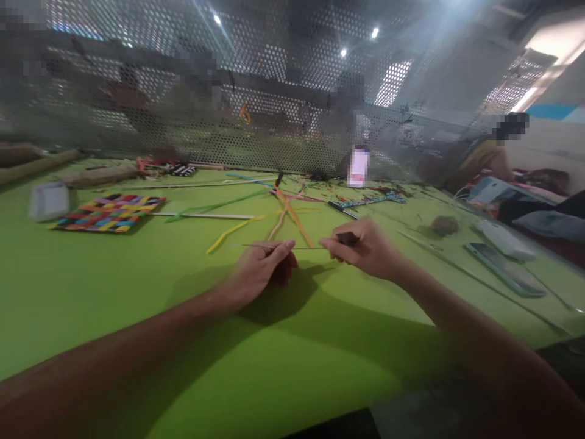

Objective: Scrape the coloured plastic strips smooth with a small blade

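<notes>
A thin, pale strand (304, 248) runs nearly level between my two hands, above the green tabletop. My left hand (260, 268) is closed on it, with the thumb pressed on top and one end poking out to the left. My right hand (365, 247) pinches its other end between thumb and finger. A small dark brown piece (348, 238) shows at the right fist; what it is I cannot make out. Just beyond the hands lie loose coloured strips: an orange strip (295, 218), a yellow strip (228, 233) and a green strip (214, 205).
At the left lies a multicoloured woven mat (119, 212) beside a white box (49, 201). A black pen (342, 210) is beyond my right hand. To the right are a phone (505, 268), a white block (504, 239) and a long thin rod (479, 278). A person (489, 155) sits far right.
</notes>
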### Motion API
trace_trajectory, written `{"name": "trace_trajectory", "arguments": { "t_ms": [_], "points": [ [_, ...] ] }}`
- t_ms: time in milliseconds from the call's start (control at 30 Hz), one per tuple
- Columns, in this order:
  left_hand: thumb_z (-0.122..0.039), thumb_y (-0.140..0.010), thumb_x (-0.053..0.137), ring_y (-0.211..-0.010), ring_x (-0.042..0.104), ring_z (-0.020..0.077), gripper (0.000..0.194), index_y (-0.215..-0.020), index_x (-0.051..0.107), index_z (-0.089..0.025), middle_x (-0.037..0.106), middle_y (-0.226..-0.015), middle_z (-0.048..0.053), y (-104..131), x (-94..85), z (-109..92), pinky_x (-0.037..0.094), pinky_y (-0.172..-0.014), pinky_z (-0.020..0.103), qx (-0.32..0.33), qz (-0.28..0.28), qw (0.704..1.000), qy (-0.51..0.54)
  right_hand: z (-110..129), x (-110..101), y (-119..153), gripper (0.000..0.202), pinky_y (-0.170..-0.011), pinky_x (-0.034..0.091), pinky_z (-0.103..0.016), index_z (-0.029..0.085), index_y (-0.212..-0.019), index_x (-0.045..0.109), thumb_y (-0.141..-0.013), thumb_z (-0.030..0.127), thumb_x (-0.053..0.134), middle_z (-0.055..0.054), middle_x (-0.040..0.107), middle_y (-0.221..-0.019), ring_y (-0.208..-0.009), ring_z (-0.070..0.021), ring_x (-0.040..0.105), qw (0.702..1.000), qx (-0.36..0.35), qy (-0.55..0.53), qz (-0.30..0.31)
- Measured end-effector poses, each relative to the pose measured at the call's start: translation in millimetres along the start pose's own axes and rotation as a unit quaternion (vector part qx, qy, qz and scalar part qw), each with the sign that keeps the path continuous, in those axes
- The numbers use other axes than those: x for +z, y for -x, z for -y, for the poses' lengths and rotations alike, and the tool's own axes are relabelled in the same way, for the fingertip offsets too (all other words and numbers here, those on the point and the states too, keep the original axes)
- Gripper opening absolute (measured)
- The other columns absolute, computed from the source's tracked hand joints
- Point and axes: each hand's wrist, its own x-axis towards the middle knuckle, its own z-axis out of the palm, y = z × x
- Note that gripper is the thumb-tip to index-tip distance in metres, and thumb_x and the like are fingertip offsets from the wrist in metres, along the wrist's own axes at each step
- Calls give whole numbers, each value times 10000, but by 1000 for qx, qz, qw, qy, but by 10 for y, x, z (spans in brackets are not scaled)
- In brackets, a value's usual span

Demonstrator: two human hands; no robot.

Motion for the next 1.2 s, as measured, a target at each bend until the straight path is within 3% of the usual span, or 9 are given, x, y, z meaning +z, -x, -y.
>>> {"name": "trace_trajectory", "arguments": {
  "t_ms": [133,267,433,633,733,800,933,1067,1200],
  "points": [
    [-567,-904,604,-498,597,136,456,-683,665,-173,653,-577,23,-2,2,5,477,-517,250,-16,-15,1000,19,-218,-85,-105,429,-418,325,-231,150,-537,593,-864,424,638,-30,554,-486,-409,-85,434,983,137,33,-116],
    [-567,-932,582,-516,614,132,459,-725,666,-166,676,-620,33,2,-21,34,475,-507,241,-22,2,1000,19,-393,-256,-231,326,-500,391,-249,137,-559,623,-844,296,608,-54,550,-484,-469,-123,502,946,212,154,-190],
    [-548,-940,580,-497,603,127,446,-725,658,-166,663,-604,28,15,-24,44,465,-494,241,-16,3,1000,26,-573,-472,-297,273,-674,447,-326,108,-689,702,-864,300,618,-82,533,-534,-667,-227,605,889,288,280,-221],
    [-561,-906,610,-477,590,127,450,-702,656,-163,640,-575,21,7,-5,21,464,-496,250,-14,4,999,31,-934,-799,-236,241,-755,467,-361,86,-817,749,-848,290,625,-142,629,-691,-806,-275,636,826,356,340,-274],
    [-565,-895,619,-473,586,126,445,-700,659,-166,636,-568,19,-4,-10,39,460,-497,252,-8,4,999,32,-1097,-906,-197,248,-783,481,-379,76,-822,754,-844,282,619,-154,647,-730,-854,-295,647,813,362,335,-309],
    [-557,-891,626,-481,590,127,432,-710,663,-167,639,-574,19,-3,-14,48,459,-500,251,-3,2,1000,23,-1136,-907,-195,243,-777,487,-377,70,-798,743,-854,262,604,-149,647,-717,-821,-275,647,825,355,295,-327],
    [-521,-908,605,-510,609,130,394,-763,674,-161,664,-639,25,21,-6,41,466,-502,251,7,12,1000,0,-942,-732,-230,260,-602,467,-294,102,-740,695,-899,267,571,-112,657,-688,-573,-140,547,913,282,84,-283],
    [-476,-895,643,-531,618,120,326,-842,685,-157,690,-725,27,28,8,8,451,-494,236,26,44,999,-18,-491,-454,-200,227,-450,377,-220,138,-765,705,-834,353,686,-51,658,-676,-491,-82,476,972,165,-78,-148],
    [-469,-877,701,-607,623,101,329,-962,734,-153,725,-846,43,14,0,-49,491,-589,226,16,50,997,59,-108,-221,-84,241,-458,407,-208,138,-916,723,-834,363,699,-42,694,-770,-539,-83,528,984,68,-162,37]
  ]
}}
